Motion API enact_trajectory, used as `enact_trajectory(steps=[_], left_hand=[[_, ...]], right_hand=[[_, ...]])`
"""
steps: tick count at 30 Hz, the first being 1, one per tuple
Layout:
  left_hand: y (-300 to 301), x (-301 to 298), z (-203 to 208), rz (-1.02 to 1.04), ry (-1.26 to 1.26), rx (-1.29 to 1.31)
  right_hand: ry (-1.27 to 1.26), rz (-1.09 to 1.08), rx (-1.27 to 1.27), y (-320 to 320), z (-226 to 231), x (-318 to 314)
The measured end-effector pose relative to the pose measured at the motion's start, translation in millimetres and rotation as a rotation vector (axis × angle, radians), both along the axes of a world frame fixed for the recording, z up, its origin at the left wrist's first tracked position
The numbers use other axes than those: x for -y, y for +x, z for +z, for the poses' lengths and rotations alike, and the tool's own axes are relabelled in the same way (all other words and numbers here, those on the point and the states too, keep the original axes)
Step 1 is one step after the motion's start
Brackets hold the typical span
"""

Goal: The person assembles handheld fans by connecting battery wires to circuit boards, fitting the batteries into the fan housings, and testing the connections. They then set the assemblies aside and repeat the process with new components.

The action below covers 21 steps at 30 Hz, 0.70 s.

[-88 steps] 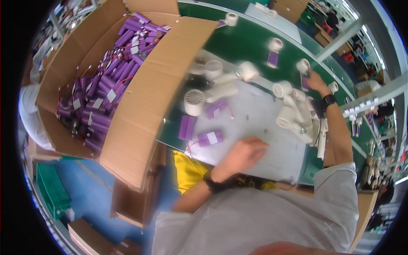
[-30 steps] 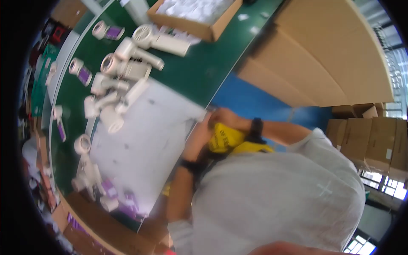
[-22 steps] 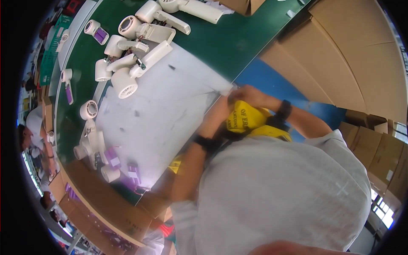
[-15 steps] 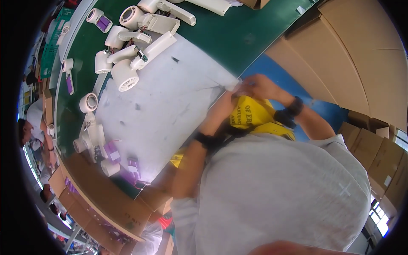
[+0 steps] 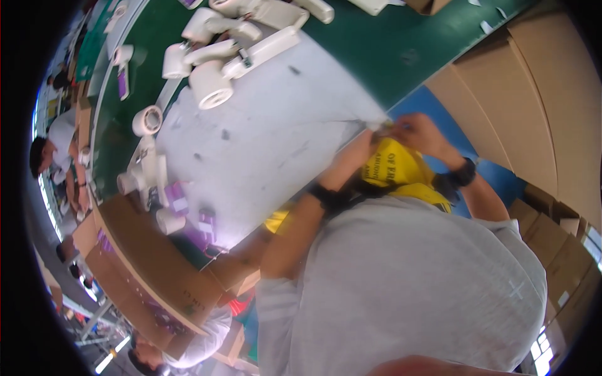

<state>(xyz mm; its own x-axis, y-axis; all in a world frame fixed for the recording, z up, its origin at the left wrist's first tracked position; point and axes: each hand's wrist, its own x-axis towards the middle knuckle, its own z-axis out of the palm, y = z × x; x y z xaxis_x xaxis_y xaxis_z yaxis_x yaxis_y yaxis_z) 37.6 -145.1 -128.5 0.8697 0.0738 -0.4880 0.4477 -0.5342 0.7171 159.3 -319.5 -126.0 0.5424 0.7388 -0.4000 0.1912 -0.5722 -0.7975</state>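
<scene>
My left hand (image 5: 359, 152) and my right hand (image 5: 419, 133) meet at the near right corner of a whitish mat (image 5: 263, 138). Their fingers are bent and closed together around something small, which blur and the fingers hide. Just below them, against my body, is yellow cloth (image 5: 396, 164) with dark printing; I cannot tell whether the fingers touch it. Each wrist wears a dark band. At the mat's far left edge lie several white handheld-fan-like housings (image 5: 212, 86), some with circuit boards showing.
A green table (image 5: 376, 53) carries the mat. Purple battery-like packs (image 5: 206, 227) lie at its near left, beside an open cardboard box (image 5: 157, 250). Large cardboard sheets (image 5: 501, 94) stand at the right, with boxes behind. Other people (image 5: 63, 144) sit at the left.
The whole view has shifted, so the table things sit higher and farther right. My hands stay together at the mat's corner, with fingers slightly rearranged. A co-worker's head shows at lower left.
</scene>
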Motion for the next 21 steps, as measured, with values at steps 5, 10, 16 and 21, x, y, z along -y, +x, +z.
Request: enact_trajectory(steps=[5, 10, 16, 21], left_hand=[[14, 12, 13, -0.019, -0.359, 0.144], [11, 17, -5, 0.013, -0.323, 0.112], [3, 11, -6, -0.026, -0.192, 0.293], [8, 10, 8, -0.027, 0.043, 0.000]], right_hand=[[0.259, -0.106, -0.382, 17, -14, 33], [0.147, -0.404, -0.648, 15, -6, 24], [0.029, 0.069, -0.130, -15, -19, -16], [-0.023, -0.080, -0.136, -13, -26, -18]])
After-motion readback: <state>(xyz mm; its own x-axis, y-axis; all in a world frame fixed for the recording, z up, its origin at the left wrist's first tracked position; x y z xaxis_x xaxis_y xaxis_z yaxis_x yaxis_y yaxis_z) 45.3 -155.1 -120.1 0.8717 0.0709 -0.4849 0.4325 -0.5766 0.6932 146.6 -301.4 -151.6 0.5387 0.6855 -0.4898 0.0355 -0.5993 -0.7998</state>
